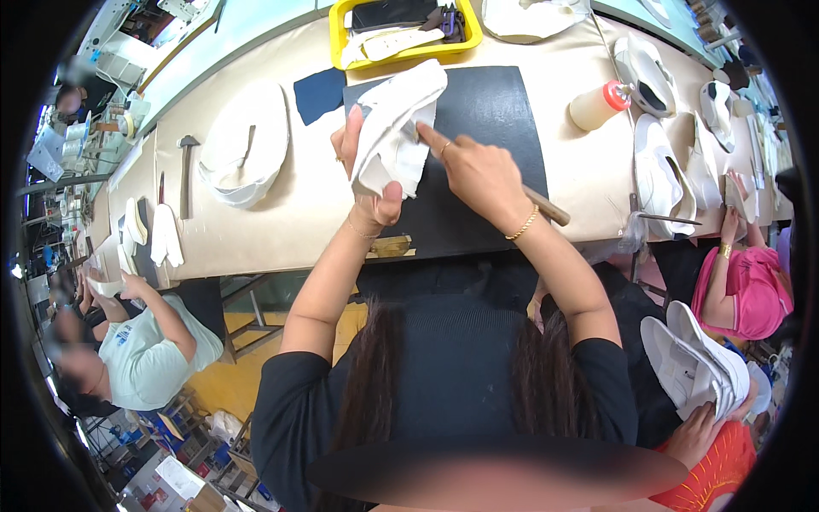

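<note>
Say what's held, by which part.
Left hand grips white piece by its left side and lower end; whether the right hand holds the wooden handle is unclear.

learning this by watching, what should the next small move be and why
Perhaps smooth the white shoe piece with the right hand: one of its fingers is extended right at the cloth, which looks creased there, while the left hand holds the piece up.

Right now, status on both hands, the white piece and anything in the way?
Left hand gripping white piece over black mat. Right hand: index finger at piece's right side. Wooden handle by right wrist, partly hidden.
</note>
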A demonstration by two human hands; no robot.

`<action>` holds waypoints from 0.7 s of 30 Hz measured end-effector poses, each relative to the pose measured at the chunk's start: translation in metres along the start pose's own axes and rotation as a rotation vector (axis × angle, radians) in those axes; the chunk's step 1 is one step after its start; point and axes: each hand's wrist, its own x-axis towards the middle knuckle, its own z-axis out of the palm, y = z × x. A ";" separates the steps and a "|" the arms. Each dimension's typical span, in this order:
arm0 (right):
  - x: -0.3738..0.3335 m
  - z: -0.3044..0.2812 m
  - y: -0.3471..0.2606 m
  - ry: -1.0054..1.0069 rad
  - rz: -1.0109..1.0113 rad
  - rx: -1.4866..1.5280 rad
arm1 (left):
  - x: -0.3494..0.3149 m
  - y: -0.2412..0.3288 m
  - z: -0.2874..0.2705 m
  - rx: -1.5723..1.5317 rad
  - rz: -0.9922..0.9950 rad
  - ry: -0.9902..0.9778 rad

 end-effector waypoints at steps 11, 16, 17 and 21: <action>0.001 0.002 -0.012 0.296 0.012 0.131 | -0.016 0.001 -0.008 -0.017 -0.024 0.013; -0.011 0.008 -0.015 -0.093 -0.009 -0.040 | -0.016 0.007 -0.013 -0.039 -0.058 -0.014; -0.012 0.009 -0.014 -0.043 -0.028 -0.061 | -0.018 0.008 -0.014 0.000 -0.007 -0.009; -0.010 0.009 -0.019 0.280 -0.010 0.157 | -0.030 0.008 -0.021 -0.023 -0.027 -0.020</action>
